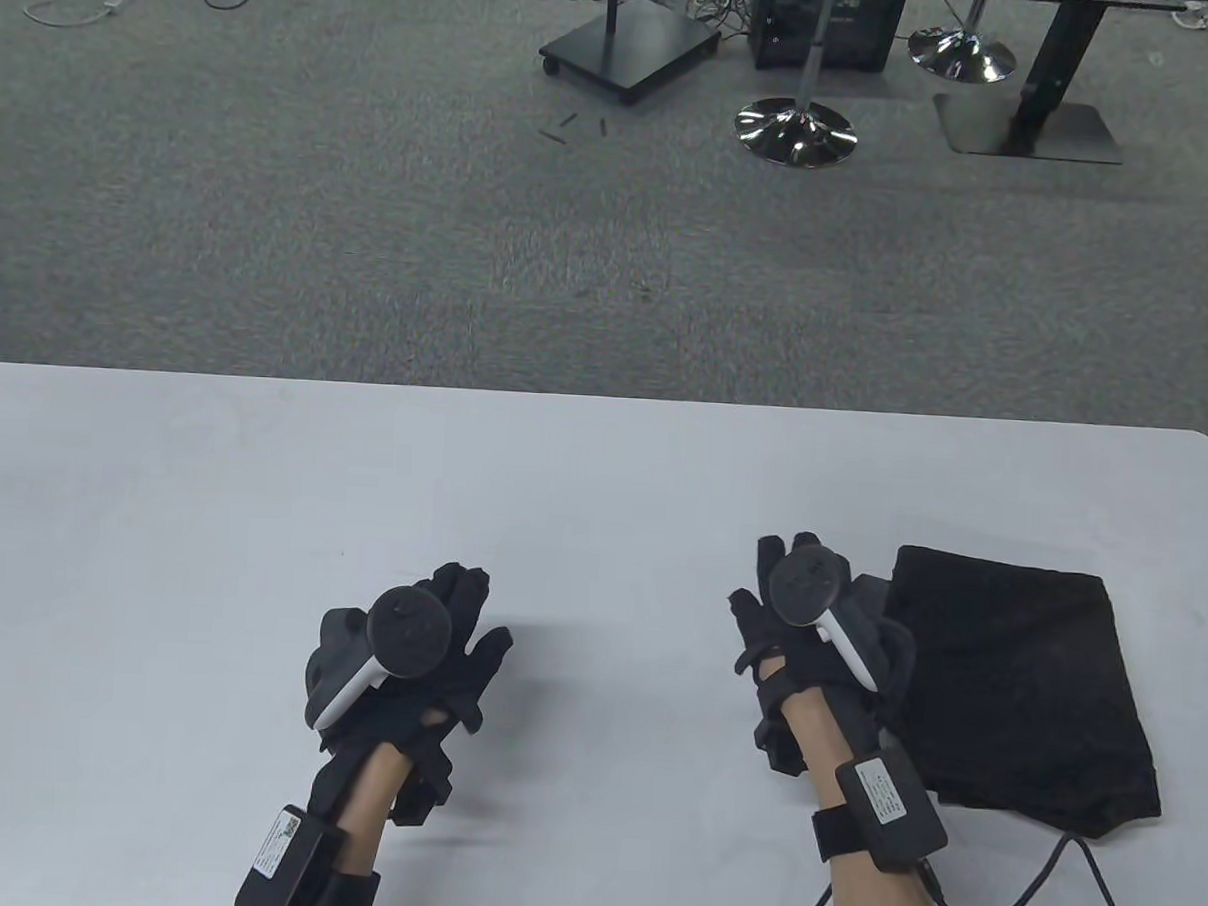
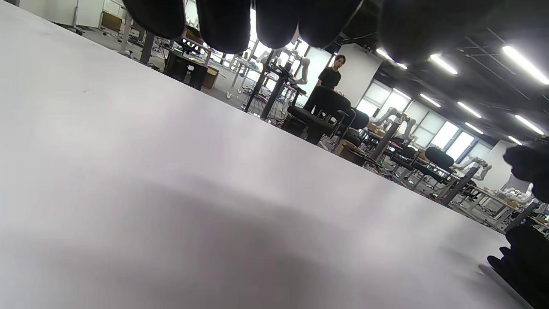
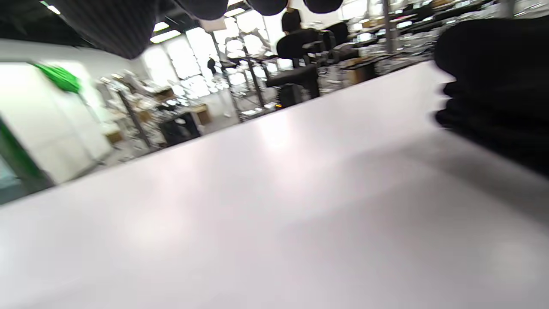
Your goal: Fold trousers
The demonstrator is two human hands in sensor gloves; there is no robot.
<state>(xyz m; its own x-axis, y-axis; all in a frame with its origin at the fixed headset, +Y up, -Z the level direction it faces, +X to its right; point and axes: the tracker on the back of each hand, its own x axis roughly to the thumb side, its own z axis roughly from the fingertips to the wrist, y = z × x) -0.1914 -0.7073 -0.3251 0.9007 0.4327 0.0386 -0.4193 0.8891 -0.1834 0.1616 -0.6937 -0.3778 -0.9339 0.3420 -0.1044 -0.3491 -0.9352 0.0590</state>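
Note:
The black trousers (image 1: 1019, 681) lie folded into a compact stack on the white table (image 1: 212, 496), at the front right. In the right wrist view they show as a dark layered pile (image 3: 493, 98) at the right edge. My right hand (image 1: 773, 591) hovers just left of the trousers, fingers spread, holding nothing. My left hand (image 1: 462, 617) hovers over the table's middle left, fingers spread and empty. Its fingertips (image 2: 223, 21) hang in from the top edge of the left wrist view, above bare table.
A black cable (image 1: 1036, 882) runs from my right wrist over the table's front edge near the trousers. Beyond the table's far edge is grey carpet with stands (image 1: 632, 49) and chair bases (image 1: 793, 131).

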